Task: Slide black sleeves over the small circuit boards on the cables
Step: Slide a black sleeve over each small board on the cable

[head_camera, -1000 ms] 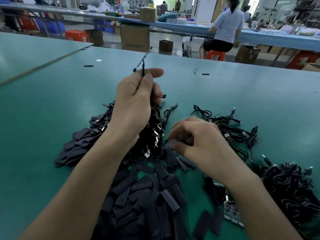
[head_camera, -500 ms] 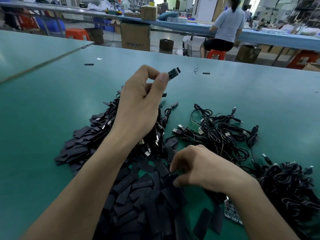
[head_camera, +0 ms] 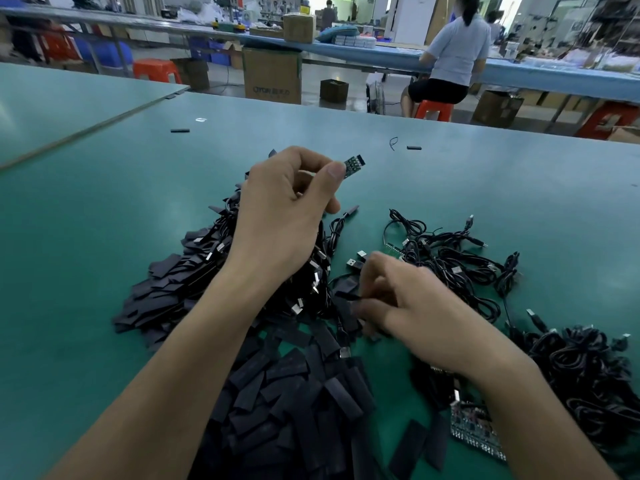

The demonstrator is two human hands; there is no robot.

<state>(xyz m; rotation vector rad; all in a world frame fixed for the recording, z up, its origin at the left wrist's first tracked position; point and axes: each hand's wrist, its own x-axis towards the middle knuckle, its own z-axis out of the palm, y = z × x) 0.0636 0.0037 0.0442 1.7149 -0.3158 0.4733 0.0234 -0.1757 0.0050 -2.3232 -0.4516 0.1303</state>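
My left hand is raised above the green table and pinches a small green circuit board between thumb and forefinger; the board's cable runs down behind the hand. My right hand is lower, at the edge of a heap of flat black sleeves, and pinches one black sleeve in its fingertips. The hand is blurred. A gap of table lies between the board and the sleeve.
Tangled black USB cables lie to the right, with a denser bundle at the far right. A panel of circuit boards sits under my right forearm. Stray sleeves lie far back. A seated person works at another bench.
My left hand turned the cable end until the circuit board showed, then held it near the same spot. My right hand dipped into the sleeve heap and has lifted with a sleeve.
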